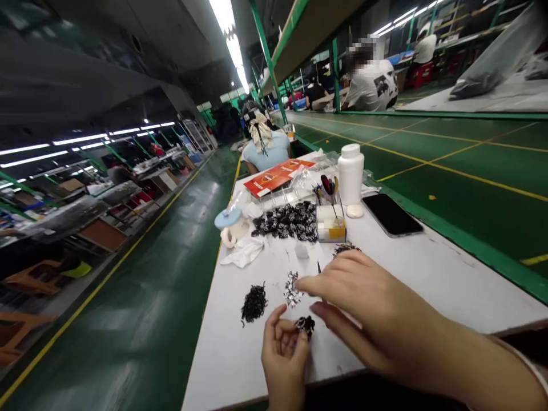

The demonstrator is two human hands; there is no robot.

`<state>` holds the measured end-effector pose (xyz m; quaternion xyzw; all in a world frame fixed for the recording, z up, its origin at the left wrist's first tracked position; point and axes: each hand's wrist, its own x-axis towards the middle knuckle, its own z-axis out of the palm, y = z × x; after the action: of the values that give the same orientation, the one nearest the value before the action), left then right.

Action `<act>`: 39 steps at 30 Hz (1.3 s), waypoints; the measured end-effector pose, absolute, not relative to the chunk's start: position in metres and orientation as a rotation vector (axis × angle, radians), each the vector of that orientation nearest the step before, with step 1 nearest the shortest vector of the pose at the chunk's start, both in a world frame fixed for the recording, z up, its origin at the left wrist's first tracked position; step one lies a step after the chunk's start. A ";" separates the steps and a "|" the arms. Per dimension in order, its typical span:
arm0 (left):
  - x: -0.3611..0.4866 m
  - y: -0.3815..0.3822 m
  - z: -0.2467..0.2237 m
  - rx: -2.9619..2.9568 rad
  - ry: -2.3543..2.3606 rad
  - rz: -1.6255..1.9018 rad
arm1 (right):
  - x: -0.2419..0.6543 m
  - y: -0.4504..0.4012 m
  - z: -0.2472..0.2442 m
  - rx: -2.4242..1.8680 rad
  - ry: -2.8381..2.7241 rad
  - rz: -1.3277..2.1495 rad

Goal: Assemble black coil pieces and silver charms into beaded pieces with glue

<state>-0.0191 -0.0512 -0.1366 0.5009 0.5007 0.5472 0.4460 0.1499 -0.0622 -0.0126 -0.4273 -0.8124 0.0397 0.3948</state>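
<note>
My left hand is closed, pinching a small dark cluster with shiny bits between thumb and fingers. Over the white tabletop reaches my right hand, its index finger stretched out to the edge of a pile of small silver pieces and its thumb apart. A thin dark pointed tool shows behind that index finger; whether the hand holds it I cannot tell. Left of the silver pieces lies a heap of short black curled pieces. Another small dark pile is partly hidden behind my right hand.
Many wrapped black pieces lie farther back. Beside them are a box with hand tools, a white bottle, a phone, a tape roll and an orange-red sheet. A person sits ahead.
</note>
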 end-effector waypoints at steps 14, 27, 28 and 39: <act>0.003 -0.054 -0.101 0.423 0.722 0.823 | 0.156 -0.084 -0.137 -0.892 -1.335 1.082; 0.005 -0.054 -0.108 0.401 0.778 0.759 | 0.155 -0.086 -0.137 -0.766 -1.144 1.256; 0.005 -0.054 -0.108 0.398 0.774 0.751 | 0.156 -0.086 -0.137 -0.778 -1.147 1.250; 0.004 -0.055 -0.104 0.392 0.776 0.726 | 0.159 -0.092 -0.139 -0.760 -1.139 1.276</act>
<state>0.0040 -0.0553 -0.1036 0.1856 0.3674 0.3440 0.8439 0.1590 -0.0918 -0.1386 -0.3271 -0.4901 0.5488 0.5929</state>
